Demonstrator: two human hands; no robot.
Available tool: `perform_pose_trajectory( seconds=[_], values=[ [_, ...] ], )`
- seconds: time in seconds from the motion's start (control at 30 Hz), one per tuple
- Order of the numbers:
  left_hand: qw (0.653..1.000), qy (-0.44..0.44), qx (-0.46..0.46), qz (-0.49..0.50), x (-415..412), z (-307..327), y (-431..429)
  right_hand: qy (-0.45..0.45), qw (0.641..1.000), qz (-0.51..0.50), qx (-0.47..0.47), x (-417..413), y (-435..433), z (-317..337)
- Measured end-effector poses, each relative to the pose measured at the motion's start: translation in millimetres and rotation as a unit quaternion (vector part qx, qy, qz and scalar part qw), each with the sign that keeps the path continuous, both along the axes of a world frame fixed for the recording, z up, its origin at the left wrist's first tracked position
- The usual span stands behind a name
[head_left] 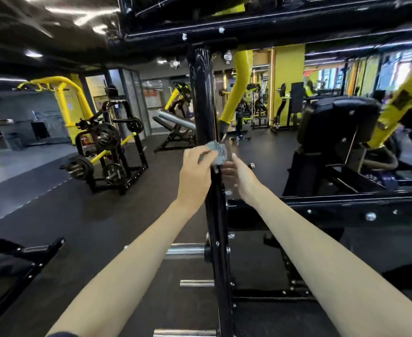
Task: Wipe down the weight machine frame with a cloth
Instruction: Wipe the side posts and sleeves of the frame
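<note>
**A:** Where is the cloth?

**B:** A small grey ribbed cloth (219, 153) lies against the glossy black steel upright post (201, 98) of the weight machine frame. It sits about halfway up the post, in the centre of the scene.

**A:** And the hands?

**B:** The left hand (195, 173) grips the cloth from the post's left side, with its fingers curled over it. The right hand (236, 177) is on the post's right side, just below the cloth, with its thumb raised towards it. Its fingers are blurred and partly behind the post, so I cannot tell whether it is grasping anything.

**A:** How should this stroke go?

**B:** It would probably work best to wrap the cloth round the post and hold an end in each hand. Pull it snug, then slide it along the post in long, even passes. Bolt heads stud the post lower down, so fold the cloth and work round each one rather than dragging over them.

**A:** Anything in the way?

**B:** Short chrome pegs (187, 249) stick out to the left, near the bottom of the post. Slow down before reaching them.

**A:** What lies beyond?

**B:** A curved yellow lever arm (239, 86) hangs just right of the post. A black padded seat (338, 122) stands at the right, and a black rack of round weight plates (107, 147) stands at the far left.
</note>
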State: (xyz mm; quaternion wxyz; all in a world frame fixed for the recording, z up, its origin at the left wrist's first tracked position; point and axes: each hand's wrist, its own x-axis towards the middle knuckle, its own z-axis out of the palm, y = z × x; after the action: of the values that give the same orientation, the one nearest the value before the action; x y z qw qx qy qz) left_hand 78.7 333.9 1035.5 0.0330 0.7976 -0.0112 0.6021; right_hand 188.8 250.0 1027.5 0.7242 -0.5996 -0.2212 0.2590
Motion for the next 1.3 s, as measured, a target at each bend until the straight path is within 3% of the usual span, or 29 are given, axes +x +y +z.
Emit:
perform_pose_trajectory(
  seconds=[0.13,0.3,0.43,0.5,0.67,0.73,0.8,0.87,1.03,1.2,1.3],
  values=[
    [0.992,0.024,0.126,0.006,-5.5,-24.8,21.6,-0.011,1.0,-0.009,-0.006,-5.2,-1.8,-0.8],
    [0.996,-0.034,0.088,-0.002,3.4,31.4,28.0,-0.037,0.999,-0.021,0.004,-5.5,3.2,8.1],
    [0.981,0.058,0.184,0.006,-9.9,-13.0,30.2,-0.059,0.998,-0.014,0.013,-14.4,0.0,15.0],
    [0.971,0.091,0.221,0.012,-12.4,-3.6,33.0,-0.071,0.997,-0.023,0.008,-10.6,6.3,15.5],
    [0.991,-0.002,0.125,0.038,-2.0,38.4,20.2,-0.068,0.998,-0.006,0.009,1.2,7.3,23.5],
    [0.989,0.024,0.137,0.052,-1.7,9.9,16.0,-0.08,0.997,0.001,0.0,3.1,4.3,25.1],
    [0.971,0.093,0.211,0.058,-10.3,-19.0,13.2,-0.081,0.997,-0.003,-0.005,5.7,4.0,22.4],
    [0.963,0.12,0.236,0.05,-15.5,-16.7,16.6,-0.072,0.997,-0.003,-0.021,5.7,4.5,19.6],
    [0.987,-0.013,0.143,0.073,-1.2,48.9,13.3,-0.057,0.998,0.006,-0.013,3.1,8.1,26.8],
    [0.966,0.087,0.235,0.059,-13.1,-9.3,18.2,-0.047,0.999,0.004,-0.004,4.6,4.9,24.4],
    [0.967,0.097,0.23,0.059,-12.8,12.8,17.9,-0.048,0.999,-0.004,0.003,2.8,6.0,26.2]
  ],
)
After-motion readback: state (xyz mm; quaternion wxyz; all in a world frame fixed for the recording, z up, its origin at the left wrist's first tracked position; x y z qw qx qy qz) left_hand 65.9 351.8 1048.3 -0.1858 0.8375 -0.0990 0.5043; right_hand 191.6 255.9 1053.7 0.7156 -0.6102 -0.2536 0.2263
